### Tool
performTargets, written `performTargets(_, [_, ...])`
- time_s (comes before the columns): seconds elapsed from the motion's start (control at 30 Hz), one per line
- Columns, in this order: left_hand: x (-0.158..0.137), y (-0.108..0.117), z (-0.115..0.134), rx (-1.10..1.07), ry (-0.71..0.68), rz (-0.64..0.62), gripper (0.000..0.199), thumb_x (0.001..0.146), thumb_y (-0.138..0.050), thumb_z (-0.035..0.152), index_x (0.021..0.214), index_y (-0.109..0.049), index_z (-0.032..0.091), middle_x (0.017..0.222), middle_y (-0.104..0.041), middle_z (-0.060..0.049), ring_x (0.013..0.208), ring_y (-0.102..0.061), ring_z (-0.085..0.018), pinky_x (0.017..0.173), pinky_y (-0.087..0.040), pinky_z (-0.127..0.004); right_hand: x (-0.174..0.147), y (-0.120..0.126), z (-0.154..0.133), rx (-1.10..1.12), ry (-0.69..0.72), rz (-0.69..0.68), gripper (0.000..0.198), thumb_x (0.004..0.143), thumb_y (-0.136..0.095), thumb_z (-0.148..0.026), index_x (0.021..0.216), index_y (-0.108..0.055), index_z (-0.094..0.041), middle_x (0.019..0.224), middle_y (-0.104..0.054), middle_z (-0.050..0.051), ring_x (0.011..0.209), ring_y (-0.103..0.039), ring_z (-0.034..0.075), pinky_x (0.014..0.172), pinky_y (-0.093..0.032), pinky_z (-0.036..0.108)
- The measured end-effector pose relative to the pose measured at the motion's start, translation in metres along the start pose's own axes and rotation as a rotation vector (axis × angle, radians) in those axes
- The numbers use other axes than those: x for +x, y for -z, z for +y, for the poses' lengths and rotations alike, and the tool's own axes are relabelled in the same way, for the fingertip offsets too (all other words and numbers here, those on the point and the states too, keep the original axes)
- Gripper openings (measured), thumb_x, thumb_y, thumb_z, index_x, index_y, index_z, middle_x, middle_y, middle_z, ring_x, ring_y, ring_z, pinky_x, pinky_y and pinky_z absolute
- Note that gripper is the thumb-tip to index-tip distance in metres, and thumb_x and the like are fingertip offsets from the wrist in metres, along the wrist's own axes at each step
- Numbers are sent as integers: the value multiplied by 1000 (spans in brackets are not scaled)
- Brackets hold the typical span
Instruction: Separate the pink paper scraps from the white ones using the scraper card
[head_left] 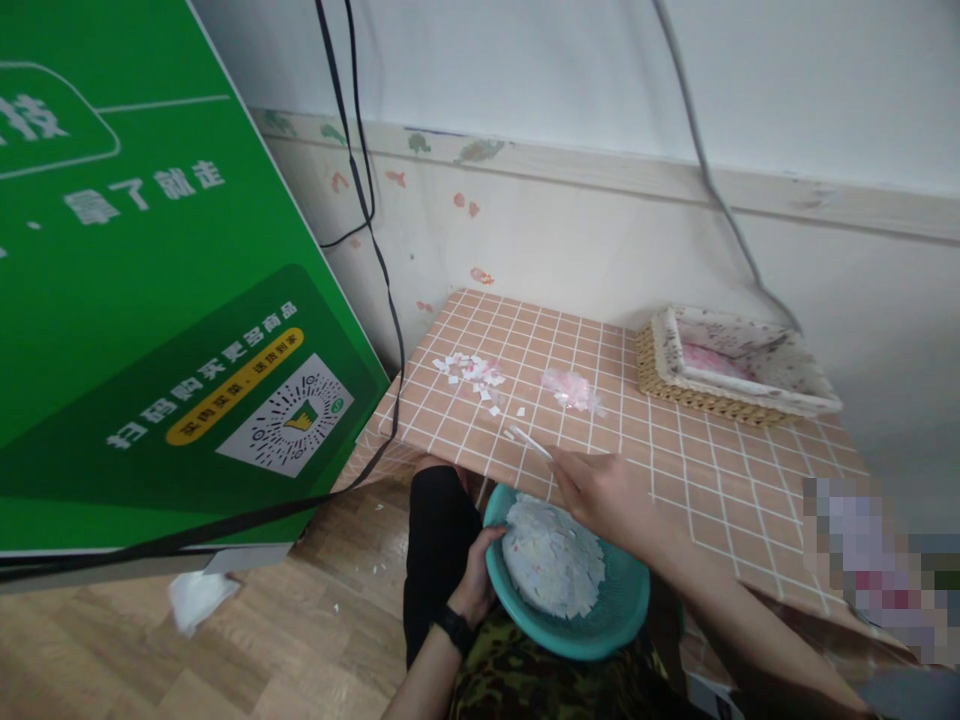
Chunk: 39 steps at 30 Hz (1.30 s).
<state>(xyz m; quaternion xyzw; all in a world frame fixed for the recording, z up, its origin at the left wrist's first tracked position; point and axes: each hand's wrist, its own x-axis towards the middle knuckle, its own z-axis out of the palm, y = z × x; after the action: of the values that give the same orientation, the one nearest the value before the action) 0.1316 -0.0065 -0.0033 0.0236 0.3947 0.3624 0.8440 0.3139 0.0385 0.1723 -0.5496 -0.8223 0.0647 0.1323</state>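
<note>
My left hand (480, 575), with a dark band on its wrist, grips the left rim of a teal plastic basket (626, 610) on my lap. A heap of small pale paper pieces (555, 560) lies inside it. Above the table's front edge, my right hand (600, 490) is closed around slim white tweezers (531, 442), their tip pointing left. A tiny pale bit is at or near that tip; whether it is gripped I cannot tell. Scattered white paper squares (472, 372) lie ahead on the table, left of a crumpled clear and pink plastic bag (571, 390).
A lined wicker basket (739, 405) with pink contents stands at the back right of the checked tablecloth (645, 450). On the left rises a green printed panel (150, 330), with a black cable (394, 330) hanging before it. White plastic (199, 600) lies on the floor.
</note>
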Motion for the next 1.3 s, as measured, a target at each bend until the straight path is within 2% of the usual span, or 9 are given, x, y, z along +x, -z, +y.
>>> performTargets(0.1, [1, -8, -4, 16, -3, -14, 31, 67, -65, 32, 89, -69, 11, 84, -74, -11, 93, -64, -34, 89, -41, -46, 6, -2, -24, -30, 27, -31, 34, 85, -42, -12, 115, -56, -11, 77, -67, 8, 62, -59, 16, 55, -36, 28])
performTargets(0.3, [2, -11, -11, 25, -37, -11, 33, 65, -66, 37, 85, -70, 11, 83, -74, -11, 94, -63, -35, 86, -42, -45, 26, -9, -61, 319, 161, -40, 24, 91, -39, -21, 100, -62, -19, 73, -67, 3, 61, -59, 13, 57, -39, 24])
performTargets(0.4, [2, -9, -13, 22, -6, -26, 35, 65, -66, 36, 88, -70, 11, 84, -74, -12, 94, -63, -34, 88, -41, -44, 27, -10, -43, 304, 41, 79, 28, 93, -37, -23, 96, -64, -18, 70, -67, 4, 60, -59, 13, 57, -39, 24])
performTargets(0.5, [3, -7, -14, 10, 21, -44, 36, 69, -63, 36, 92, -69, 9, 84, -74, -12, 92, -64, -31, 90, -40, -42, 25, -6, -8, 173, -114, 227, 29, 93, -40, -26, 104, -65, -18, 73, -69, 5, 62, -61, 15, 57, -39, 24])
performTargets(0.6, [3, -7, -15, -1, 46, -46, 36, 71, -62, 36, 92, -69, 8, 81, -74, -11, 89, -64, -31, 88, -41, -42, 23, -1, 19, -5, -186, 232, 28, 91, -42, -28, 98, -67, -18, 66, -67, 5, 55, -59, 15, 51, -34, 24])
performTargets(0.77, [1, -8, -10, 13, 6, -32, 33, 71, -63, 35, 90, -70, 9, 81, -74, -10, 88, -65, -30, 87, -41, -41, 22, -1, 17, -117, -130, 147, 28, 91, -40, -26, 105, -64, -18, 64, -67, 5, 52, -57, 15, 50, -29, 25])
performTargets(1.0, [0, 7, 14, 111, -89, 2, 31, 69, -66, 35, 87, -72, 10, 78, -74, -9, 85, -65, -29, 88, -41, -42, 22, -6, 14, -26, -98, 112, 30, 92, -39, -24, 110, -63, -18, 72, -69, 5, 59, -60, 15, 54, -34, 25])
performTargets(1.13, [1, 8, 16, 116, -39, -8, 29, 69, -65, 34, 85, -72, 10, 77, -75, -9, 83, -66, -29, 87, -42, -41, 41, 1, 23, -41, -102, 134, 31, 93, -39, -27, 106, -66, -20, 73, -69, 6, 61, -60, 15, 56, -35, 26])
performTargets(1.3, [-1, 7, 13, 80, 12, -31, 32, 71, -65, 34, 89, -71, 8, 80, -75, -12, 87, -66, -31, 87, -42, -41, 73, 17, 25, -114, -6, 32, 26, 90, -44, -26, 97, -69, -22, 70, -66, 5, 63, -57, 15, 58, -32, 26])
